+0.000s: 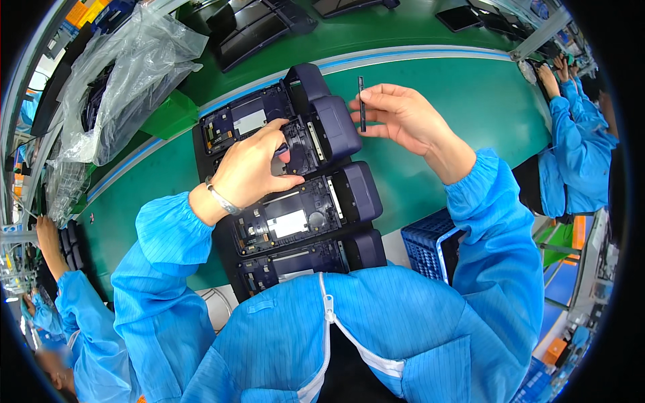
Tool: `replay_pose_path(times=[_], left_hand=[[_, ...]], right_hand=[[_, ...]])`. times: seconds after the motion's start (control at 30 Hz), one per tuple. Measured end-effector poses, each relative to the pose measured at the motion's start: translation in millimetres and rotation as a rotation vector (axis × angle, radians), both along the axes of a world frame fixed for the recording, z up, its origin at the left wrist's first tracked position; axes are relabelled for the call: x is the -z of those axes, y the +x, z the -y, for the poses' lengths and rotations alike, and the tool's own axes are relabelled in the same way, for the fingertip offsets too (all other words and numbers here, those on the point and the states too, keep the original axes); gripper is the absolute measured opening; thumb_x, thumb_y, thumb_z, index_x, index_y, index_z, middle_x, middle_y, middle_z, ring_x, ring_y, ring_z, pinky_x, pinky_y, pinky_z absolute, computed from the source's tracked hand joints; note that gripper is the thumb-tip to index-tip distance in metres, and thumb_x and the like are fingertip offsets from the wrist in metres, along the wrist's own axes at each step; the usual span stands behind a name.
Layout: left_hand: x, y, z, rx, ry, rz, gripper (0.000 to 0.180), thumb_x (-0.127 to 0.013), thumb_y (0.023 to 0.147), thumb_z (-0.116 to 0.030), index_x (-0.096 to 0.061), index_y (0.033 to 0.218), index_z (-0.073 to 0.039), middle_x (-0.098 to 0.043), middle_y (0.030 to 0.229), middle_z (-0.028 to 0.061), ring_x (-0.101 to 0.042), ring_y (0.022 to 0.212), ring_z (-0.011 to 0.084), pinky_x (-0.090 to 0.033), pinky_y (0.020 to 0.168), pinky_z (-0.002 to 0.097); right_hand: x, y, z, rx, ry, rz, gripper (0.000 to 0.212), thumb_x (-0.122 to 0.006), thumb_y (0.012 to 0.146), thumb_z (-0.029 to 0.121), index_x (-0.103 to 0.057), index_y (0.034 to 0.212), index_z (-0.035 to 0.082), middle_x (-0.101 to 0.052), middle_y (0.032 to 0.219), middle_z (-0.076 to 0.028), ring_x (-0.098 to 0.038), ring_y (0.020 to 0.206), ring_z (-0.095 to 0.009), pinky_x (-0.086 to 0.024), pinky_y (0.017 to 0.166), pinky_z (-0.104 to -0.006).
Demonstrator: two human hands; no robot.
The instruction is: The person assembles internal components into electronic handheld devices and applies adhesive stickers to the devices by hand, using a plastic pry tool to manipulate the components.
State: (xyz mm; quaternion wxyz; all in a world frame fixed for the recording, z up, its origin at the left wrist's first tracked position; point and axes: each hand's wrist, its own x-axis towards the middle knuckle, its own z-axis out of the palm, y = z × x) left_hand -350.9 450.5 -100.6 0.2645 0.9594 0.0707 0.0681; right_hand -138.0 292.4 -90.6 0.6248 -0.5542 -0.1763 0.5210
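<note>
Several dark purple device housings (pixel 289 215) lie in a row in front of me, their inner parts and boards showing. My left hand (pixel 247 168) rests over the second housing from the far end, thumb stretched to the right and other fingers curled. A small dark piece (pixel 281 149) shows at its curled fingertips; its kind I cannot make out. To the right of the housings, my right hand (pixel 410 117) is raised over the green bench, pinching a thin black strip (pixel 362 104) that stands nearly upright between thumb and fingers.
Clear plastic wrapping (pixel 127 74) heaps up at the far left beside a green sheet (pixel 171 114). Dark screen-like units (pixel 259 33) lie beyond the bench's rail. A blue crate (pixel 426 248) stands below the bench edge at right. Co-workers in blue sleeves (pixel 578 148) work on both sides.
</note>
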Motion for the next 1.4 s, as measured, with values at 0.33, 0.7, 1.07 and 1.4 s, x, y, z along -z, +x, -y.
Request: replay_pose_path(times=[0.33,0.7,1.07,1.4], left_hand=[[9,-3,-4,-0.037,-0.154,0.139,0.038,-0.079,0.062,-0.02,-0.048,0.075,-0.002,-0.046,0.126,0.0245,-0.056,0.1,0.0382,-0.048,0.082,0.0343],[8,-5,-2,-0.044,-0.203,0.1,0.036,-0.078,0.064,-0.018,-0.047,0.075,-0.004,-0.043,0.13,0.0228,-0.055,0.106,0.0362,-0.048,0.08,0.0332],[15,-7,-3,0.001,-0.146,0.21,0.037,-0.079,0.063,-0.017,-0.046,0.075,-0.004,-0.045,0.127,0.0221,-0.057,0.098,0.0383,-0.049,0.081,0.0348],[14,-4,-5,-0.026,-0.145,0.213,0.037,-0.079,0.063,-0.019,-0.048,0.074,-0.003,-0.046,0.127,0.0196,-0.058,0.097,0.0363,-0.049,0.08,0.0348]], right_hand=[[35,-6,-16,-0.23,-0.043,-0.259,0.016,-0.054,0.088,0.012,-0.058,0.097,-0.002,-0.061,0.085,-0.007,-0.058,0.076,-0.015,-0.05,0.074,-0.0324],[23,-23,-25,-0.144,-0.063,-0.218,0.02,-0.055,0.088,0.01,-0.058,0.103,-0.002,-0.063,0.096,-0.01,-0.063,0.082,-0.017,-0.051,0.074,-0.0331],[14,-23,-39,-0.217,-0.167,0.052,0.019,-0.07,0.076,0.01,-0.063,0.09,-0.001,-0.063,0.083,-0.006,-0.06,0.072,-0.012,-0.049,0.066,-0.0246],[19,-16,-45,-0.268,-0.112,0.065,0.016,-0.069,0.077,0.01,-0.063,0.089,0.0,-0.062,0.082,-0.007,-0.059,0.07,-0.013,-0.05,0.064,-0.0249]])
